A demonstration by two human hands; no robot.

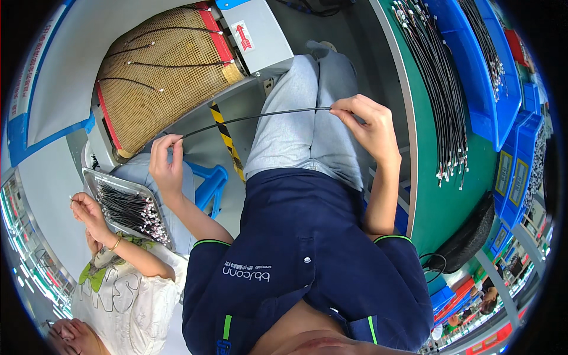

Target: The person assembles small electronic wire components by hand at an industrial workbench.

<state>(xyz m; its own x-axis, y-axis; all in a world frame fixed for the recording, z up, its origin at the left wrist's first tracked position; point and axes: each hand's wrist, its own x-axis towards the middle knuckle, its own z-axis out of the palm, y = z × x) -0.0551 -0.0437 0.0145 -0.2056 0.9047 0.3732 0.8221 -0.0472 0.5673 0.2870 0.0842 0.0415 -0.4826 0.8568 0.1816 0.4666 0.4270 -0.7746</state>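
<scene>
A thin black cable (255,117) stretches almost straight across, above my lap. Its left end sits pinched between the thumb and fingers of my left hand (167,163). At the other end, my right hand (370,125) grips the cable the same way, held a little farther from me. Both end tips are mostly covered by my fingers. Beyond my left hand, a tan mesh conveyor belt (171,71) with red edges carries several black cables (177,64) with small white connectors.
At right, a green table (423,207) bears a long bundle of black cables (441,100), blue bins (500,112) and a black pouch (467,236). At left, a co-worker's hand (92,216) is beside a metal tray (127,228) of cables. A blue stool (208,183) stands below.
</scene>
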